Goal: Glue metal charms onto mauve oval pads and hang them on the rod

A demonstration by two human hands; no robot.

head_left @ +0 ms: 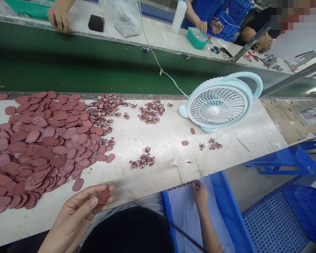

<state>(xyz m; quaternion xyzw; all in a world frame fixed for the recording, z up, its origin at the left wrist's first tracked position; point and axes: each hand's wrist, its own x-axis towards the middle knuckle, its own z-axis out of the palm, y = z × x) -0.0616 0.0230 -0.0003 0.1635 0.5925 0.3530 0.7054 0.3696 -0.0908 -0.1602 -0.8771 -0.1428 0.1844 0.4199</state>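
Between the thumb and fingers of my left hand [81,207] is a reddish-brown oval disc [103,196], held over the table's front edge. My right hand [199,189] is at the top edge of a blue tray lined with white cloth [184,211], beside a row of small dark pieces [180,186]. Its fingers are bent together, and whatever they hold is too small to make out. A large heap of similar oval discs [50,140] covers the left of the table. Small brown-and-white figures [143,161] lie in a cluster in the middle.
A light blue fan [216,105] stands at the back right of the white table [152,137], its cord running up and away. More small figures [151,111] lie near the back edge. Across the green belt [81,73], other people's hands are at another bench.
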